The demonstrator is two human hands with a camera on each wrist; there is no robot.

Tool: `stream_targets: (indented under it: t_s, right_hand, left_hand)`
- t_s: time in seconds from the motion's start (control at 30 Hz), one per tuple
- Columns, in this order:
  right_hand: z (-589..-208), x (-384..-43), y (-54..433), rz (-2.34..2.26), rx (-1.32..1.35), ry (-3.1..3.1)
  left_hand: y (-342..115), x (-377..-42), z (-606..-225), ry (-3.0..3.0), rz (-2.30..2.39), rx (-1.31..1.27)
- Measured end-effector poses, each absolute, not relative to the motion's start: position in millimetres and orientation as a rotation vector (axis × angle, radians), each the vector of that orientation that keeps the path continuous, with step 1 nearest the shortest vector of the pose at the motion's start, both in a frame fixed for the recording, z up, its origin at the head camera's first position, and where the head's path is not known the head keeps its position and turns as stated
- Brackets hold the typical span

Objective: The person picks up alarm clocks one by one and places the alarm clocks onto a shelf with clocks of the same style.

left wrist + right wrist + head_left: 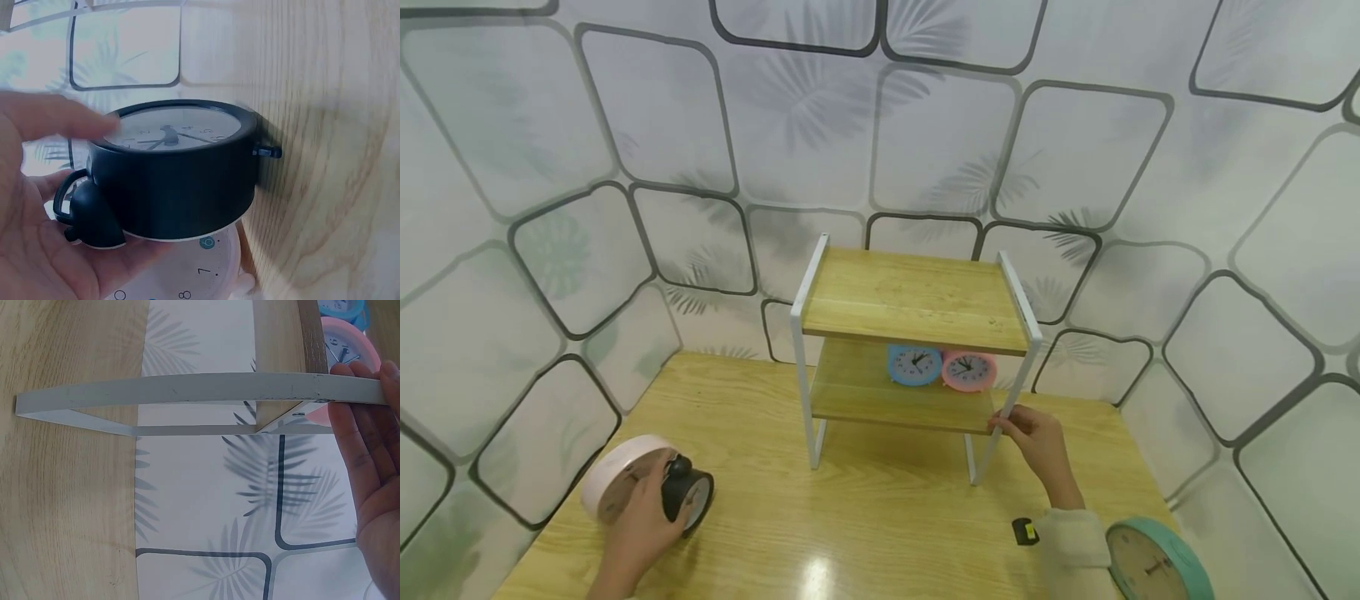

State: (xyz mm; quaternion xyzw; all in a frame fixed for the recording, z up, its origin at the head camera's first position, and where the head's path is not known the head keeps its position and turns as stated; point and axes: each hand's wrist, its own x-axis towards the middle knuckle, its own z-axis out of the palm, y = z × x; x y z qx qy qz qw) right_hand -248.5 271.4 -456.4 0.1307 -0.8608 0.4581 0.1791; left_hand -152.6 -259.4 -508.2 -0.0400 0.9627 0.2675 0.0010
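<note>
- Wall (940, 142): pale, patterned with rounded frames and leaves, behind the table.
- Table (850, 533): wood-grained, carrying all items listed.
- Shelf (917, 292): two boards between white side frames; long axis runs left to right. It stands farther back than the black clock (699, 502) and to its right, well apart.
- Teal clock (1191, 560): at the near right, beside the right sleeve (1077, 540).
- Pale clock (597, 483): behind the left hand, just beside the black clock.
- Right hand (1037, 437): fingers and thumb grip the shelf's right front upright at lower-board height.
- Left hand (642, 521): grasps the black clock, thumb at the dial's rim, other fingers behind.
- Black clock: upright, at the near left, within the left hand; feet toward the table. Whether they bear on it cannot be told.
- Blue clock (914, 365) and pink clock (970, 372): side by side on the lower board, toward its right end.
- Small black object (1025, 532): left of the right sleeve; not identified.
</note>
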Motion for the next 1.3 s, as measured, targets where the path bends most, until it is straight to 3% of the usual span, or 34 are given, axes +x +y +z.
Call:
stream_targets:
  t_s: [0.47,0.97,1.3]
  right_hand:
    - [-456.1,-248.9,271.8,1.331,0.367,-2.431]
    - [-456.3,-247.9,271.1,1.358,0.411,-2.387]
    - [-454.8,-248.1,270.3,1.352,0.386,-2.406]
  left_hand:
    - [-244.5,-161.0,-517.3,3.017,1.001,-0.279]
    - [-216.9,-157.1,-546.8,2.918,1.602,-0.72]
    - [-209.3,-156.4,-561.5,2.841,1.892,-0.87]
